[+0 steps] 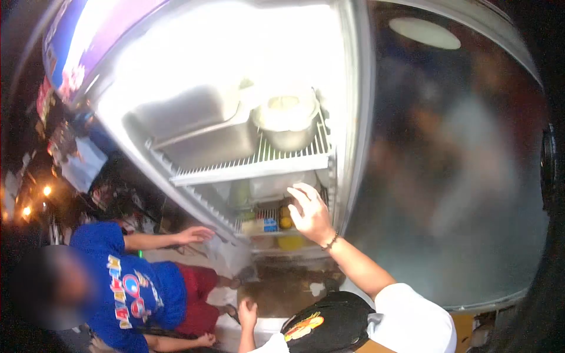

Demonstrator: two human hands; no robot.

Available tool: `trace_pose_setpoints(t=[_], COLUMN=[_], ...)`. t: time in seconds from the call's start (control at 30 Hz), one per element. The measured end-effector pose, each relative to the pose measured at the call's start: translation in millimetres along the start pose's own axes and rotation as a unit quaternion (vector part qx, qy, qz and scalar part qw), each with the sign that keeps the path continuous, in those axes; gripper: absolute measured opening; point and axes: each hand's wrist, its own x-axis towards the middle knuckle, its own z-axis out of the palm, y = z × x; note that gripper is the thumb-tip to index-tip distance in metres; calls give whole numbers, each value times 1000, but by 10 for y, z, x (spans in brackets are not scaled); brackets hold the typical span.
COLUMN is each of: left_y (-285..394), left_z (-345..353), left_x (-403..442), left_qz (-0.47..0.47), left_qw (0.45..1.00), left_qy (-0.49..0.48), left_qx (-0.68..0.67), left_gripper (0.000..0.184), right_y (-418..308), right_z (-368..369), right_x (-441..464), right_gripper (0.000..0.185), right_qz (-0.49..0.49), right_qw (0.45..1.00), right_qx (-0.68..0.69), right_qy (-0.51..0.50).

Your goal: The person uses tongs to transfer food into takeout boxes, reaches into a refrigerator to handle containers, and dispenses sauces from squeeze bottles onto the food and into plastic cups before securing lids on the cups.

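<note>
metal containers [206,146] rest above raised hand [310,215]

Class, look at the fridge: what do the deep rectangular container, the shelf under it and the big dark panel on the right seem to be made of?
Rectangular container: probably stainless steel; grey with a soft sheen.
Shelf: likely metal wire, perhaps white-coated; thin, pale parallel bars.
Dark panel: smooth glass or clear plastic; blurry shapes show in it.

My open right hand [312,215] is raised at the lit fridge [355,106], below metal containers [215,144]; a person in blue [141,288] is beyond my lowered left hand [248,316].
</note>
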Motion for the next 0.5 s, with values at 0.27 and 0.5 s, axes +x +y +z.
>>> trace_pose_setpoints(t=[0.27, 0.5], left_y=[3824, 5048], left_z=[-841, -1030], left_x=[1592, 2142], left_qz=[499, 478], left_qw=[796, 704], left_qy=[341, 498], left_qx=[30, 168], left_gripper=[33, 37], right_y=[404, 528], right_z=[189, -114], right_x=[980, 1419], right_gripper=[43, 42], right_qz=[241, 364], right_qw=[809, 739], right_qx=[532, 566], right_qy=[68, -7])
